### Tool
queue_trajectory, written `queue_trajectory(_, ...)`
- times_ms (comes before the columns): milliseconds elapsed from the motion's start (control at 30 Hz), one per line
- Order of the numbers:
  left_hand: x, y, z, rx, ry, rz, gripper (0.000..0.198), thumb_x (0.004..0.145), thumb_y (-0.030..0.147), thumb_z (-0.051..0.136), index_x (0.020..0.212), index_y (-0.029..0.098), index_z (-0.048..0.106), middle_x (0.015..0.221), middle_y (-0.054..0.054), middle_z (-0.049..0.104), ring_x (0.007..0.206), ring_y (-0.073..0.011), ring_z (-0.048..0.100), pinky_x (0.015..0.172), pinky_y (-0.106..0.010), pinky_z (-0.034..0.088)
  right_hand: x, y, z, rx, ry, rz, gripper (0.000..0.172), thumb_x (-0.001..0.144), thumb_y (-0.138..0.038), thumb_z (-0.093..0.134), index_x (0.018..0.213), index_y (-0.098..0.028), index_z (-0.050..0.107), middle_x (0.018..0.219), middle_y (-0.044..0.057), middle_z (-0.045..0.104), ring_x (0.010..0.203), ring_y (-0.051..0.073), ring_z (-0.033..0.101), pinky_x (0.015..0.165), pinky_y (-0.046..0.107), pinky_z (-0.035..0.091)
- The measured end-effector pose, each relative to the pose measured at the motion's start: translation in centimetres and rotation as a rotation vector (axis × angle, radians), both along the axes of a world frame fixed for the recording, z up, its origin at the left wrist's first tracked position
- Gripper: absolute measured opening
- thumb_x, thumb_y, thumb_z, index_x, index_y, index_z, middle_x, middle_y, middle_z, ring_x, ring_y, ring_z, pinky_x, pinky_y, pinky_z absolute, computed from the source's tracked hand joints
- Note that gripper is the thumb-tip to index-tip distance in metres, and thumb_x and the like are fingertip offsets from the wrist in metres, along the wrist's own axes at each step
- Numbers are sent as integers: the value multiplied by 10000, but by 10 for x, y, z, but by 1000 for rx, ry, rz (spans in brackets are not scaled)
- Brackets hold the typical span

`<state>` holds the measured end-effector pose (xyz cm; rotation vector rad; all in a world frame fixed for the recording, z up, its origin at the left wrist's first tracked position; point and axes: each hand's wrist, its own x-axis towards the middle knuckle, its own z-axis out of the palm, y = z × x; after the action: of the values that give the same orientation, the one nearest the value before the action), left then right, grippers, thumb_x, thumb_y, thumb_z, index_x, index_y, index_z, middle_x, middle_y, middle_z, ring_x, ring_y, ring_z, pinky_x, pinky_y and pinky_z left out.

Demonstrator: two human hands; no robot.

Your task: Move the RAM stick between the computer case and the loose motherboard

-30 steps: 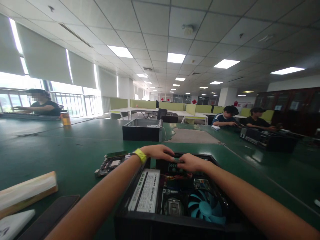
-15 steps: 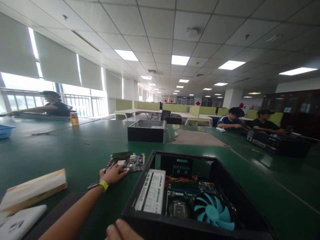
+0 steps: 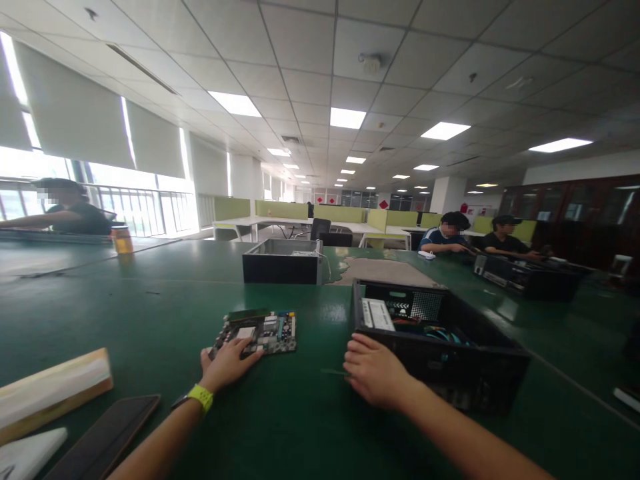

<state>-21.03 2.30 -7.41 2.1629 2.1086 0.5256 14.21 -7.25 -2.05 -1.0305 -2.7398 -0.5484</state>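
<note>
**Bare forearms, one bright wristband**

The left hand (image 3: 227, 363) and the right hand (image 3: 375, 375) are both bare, and each forearm is uncovered down to the lower edge of the view. A yellow-green wristband (image 3: 203, 396), smooth and narrow, circles the left wrist. Just behind the wristband, on the forearm side, sits a thin dark strip, too small to make out. Opposite the wristband, the right wrist is bare.

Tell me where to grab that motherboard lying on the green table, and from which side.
Probably by its bare edges. The motherboard lies flat on the table, components up, so pinch the near-left corner, where the left hand rests, coming low from the near side. Keep fingers on the rim, off the chips.
</note>
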Motion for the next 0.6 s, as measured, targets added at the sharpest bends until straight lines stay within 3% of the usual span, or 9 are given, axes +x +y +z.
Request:
queue_trajectory(167, 52, -44, -2, -106, 65, -139, 750, 762, 722, 315, 1379, 302, 381, 1469, -90, 326, 1361, -369, 197, 1044, -625, -71, 108, 30, -3, -25, -71, -404, 330, 879, -310, 410, 973, -178, 697, 1278, 97, 552, 1299, 212, 347, 1138, 388, 56)
queue_trajectory(267, 89, -78, 1, -146, 83, -237, 786, 725, 779, 290, 1374, 345, 376, 1484, -90, 297, 1364, -385, 171, 1057, -611, -68, 139, 42, -15, 20, -66, -761, 360, 872, -285, 400, 939, -125, 715, 1323, 176, 497, 1346, 286, 259, 1111, 483, 35)
queue_trajectory(333, 112, -99, 3, -149, 84, -313, 843, 674, 816, 326, 1383, 361, 348, 1490, -93, 281, 1367, -394, 134, 1078, -588, -36, 140, 46, -25, -3, 48, -907, 405, 889, -283, 347, 977, -117, 705, 1271, 191, 540, 1307, 308, 330, 1080, 500, 139)
queue_trajectory(433, 141, -126, -2, -170, 106, -427, 909, 603, 816, 446, 1388, 377, 322, 1492, -111, 268, 1358, -432, 115, 1082, -606, 31, 116, 44, -41, -224, 371, -887, 513, 928, -332, 207, 983, -158, 686, 1061, 138, 668, 1009, 250, 598, 884, 378, 407)
queue_trajectory(500, 156, -139, -7, -210, 144, -498, 760, 697, 720, 456, 1372, 386, 354, 1462, -128, 324, 1333, -447, 204, 1068, -636, 62, 93, 40, -50, -339, 602, -825, 570, 935, -378, 139, 943, -184, 675, 918, 89, 702, 801, 204, 642, 729, 304, 453)
queue_trajectory(600, 170, -154, -6, -245, 173, -577, 486, 869, 511, 320, 1332, 399, 417, 1399, -135, 417, 1278, -413, 350, 1061, -649, 86, 62, 29, -61, -319, 836, -787, 549, 919, -465, 184, 861, -198, 660, 839, 63, 701, 757, 198, 631, 669, 272, 443)
